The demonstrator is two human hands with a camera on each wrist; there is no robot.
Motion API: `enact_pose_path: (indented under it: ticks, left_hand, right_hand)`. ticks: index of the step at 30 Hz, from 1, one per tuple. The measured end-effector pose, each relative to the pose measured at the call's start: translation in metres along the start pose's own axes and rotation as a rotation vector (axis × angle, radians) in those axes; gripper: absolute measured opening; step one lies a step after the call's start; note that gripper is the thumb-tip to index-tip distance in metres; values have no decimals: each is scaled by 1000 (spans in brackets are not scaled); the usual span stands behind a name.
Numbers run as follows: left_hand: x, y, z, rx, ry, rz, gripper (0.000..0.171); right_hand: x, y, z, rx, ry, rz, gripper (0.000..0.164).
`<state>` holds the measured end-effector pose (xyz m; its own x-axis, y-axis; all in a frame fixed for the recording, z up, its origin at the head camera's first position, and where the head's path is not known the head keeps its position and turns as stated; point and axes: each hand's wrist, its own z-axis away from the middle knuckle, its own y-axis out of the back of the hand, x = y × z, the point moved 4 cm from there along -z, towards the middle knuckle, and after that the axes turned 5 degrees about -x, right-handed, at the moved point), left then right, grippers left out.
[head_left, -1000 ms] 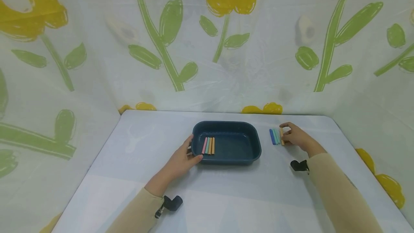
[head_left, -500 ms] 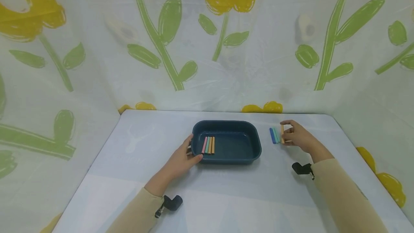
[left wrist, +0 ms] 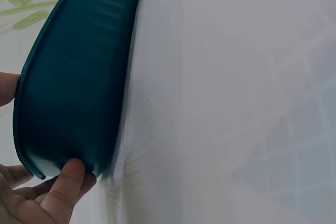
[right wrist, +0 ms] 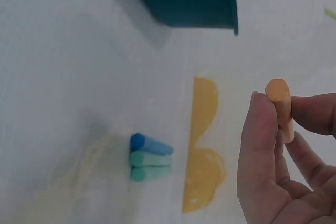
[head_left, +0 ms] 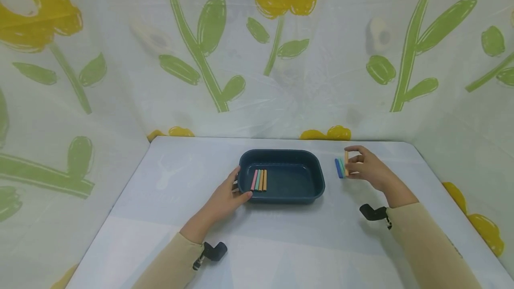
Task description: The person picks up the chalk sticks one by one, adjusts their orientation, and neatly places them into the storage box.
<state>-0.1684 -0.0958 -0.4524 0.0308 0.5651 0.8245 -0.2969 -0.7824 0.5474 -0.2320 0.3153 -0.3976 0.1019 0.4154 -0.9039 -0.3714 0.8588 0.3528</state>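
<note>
A dark blue-green rectangular tray [head_left: 295,182] stands on the white table. My left hand [head_left: 222,200] grips its left end, with fingers against the outer wall [left wrist: 73,103] in the left wrist view. Inside, at the tray's left, several chalk sticks [head_left: 259,180] lie side by side: pink, green and orange. To the right of the tray, my right hand [head_left: 371,171] pinches an orange chalk stick [right wrist: 281,103] between thumb and fingers, raised above the table. Below it rest one blue chalk stick [right wrist: 152,144] and two green chalk sticks [right wrist: 152,166], lying close together.
The white table [head_left: 289,244] runs back to a flower-printed cloth [head_left: 321,66] that hangs behind and at both sides. Each wrist carries a small black camera mount [head_left: 373,212]. The tray's right wall lies between the loose chalk and the tray's inside.
My right hand has lifted the orange chalk stick off the table beside the green chalk and shifted it slightly left. The left hand and the tray have stayed in place.
</note>
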Motion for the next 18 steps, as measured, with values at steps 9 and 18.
enact_pose_path:
  ticks: [9, 18]
  left_hand:
    - [4, 1, 2, -1, -7, -10, 93]
    - [5, 1, 3, -1, -5, -9, 93]
  right_hand:
    - [-25, -17, 5, -2, 24, -34, 68]
    - [-43, -40, 0, -20, 46, -79, 68]
